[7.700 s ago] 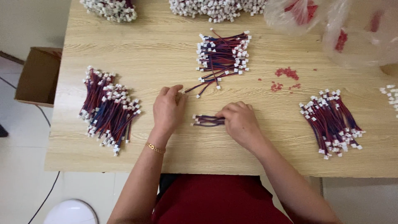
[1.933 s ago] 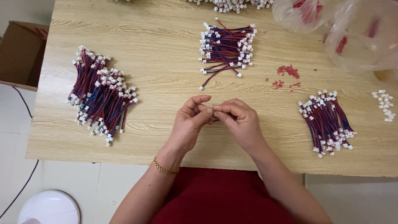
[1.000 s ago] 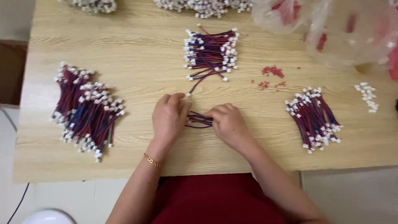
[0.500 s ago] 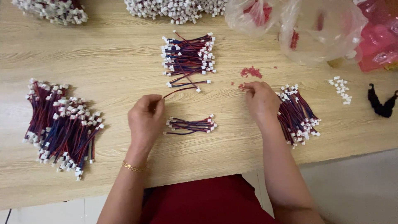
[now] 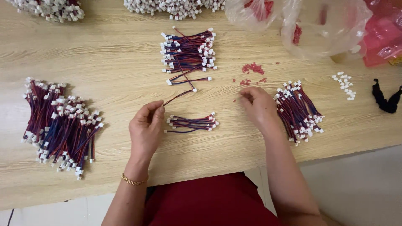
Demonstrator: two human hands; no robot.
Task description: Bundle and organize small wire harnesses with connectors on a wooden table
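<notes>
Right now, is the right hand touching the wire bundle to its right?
Apart. The head view shows bare table between the right hand and the wire bundle.

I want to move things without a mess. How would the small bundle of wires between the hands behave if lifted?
The small bundle of wires looks thin and slack, so it would probably droop. No tie shows around it, so strands may slip apart. Its white end plugs might snag the single wire pinched by the left hand.
</notes>
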